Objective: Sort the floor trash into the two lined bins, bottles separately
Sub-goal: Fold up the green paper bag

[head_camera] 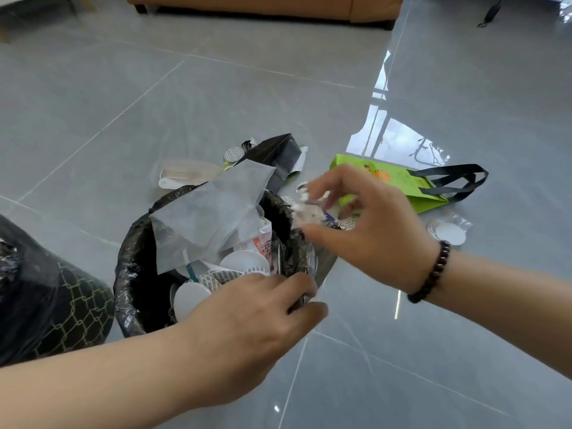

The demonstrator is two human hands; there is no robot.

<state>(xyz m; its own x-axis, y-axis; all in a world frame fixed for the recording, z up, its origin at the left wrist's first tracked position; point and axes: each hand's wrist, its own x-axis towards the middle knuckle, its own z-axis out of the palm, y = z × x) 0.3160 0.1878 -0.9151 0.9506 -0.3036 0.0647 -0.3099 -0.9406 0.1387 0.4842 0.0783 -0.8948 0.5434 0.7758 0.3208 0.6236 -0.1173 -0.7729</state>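
Pinching the black liner at the near rim of the lined bin (133, 274), left hand (247, 320) is steadying it while right hand (368, 230) is gripping crumpled scraps (309, 209) over its far-right rim.

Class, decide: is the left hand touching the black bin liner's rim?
Touching. The head view shows the left hand pinching the liner at its near right rim.

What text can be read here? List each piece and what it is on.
None can be read.
Seal discs in the bin: rows of small print, too small to read.
Wrapper in the bin: a code-like pattern, blurred.
Green bag: an orange picture, no words to make out.
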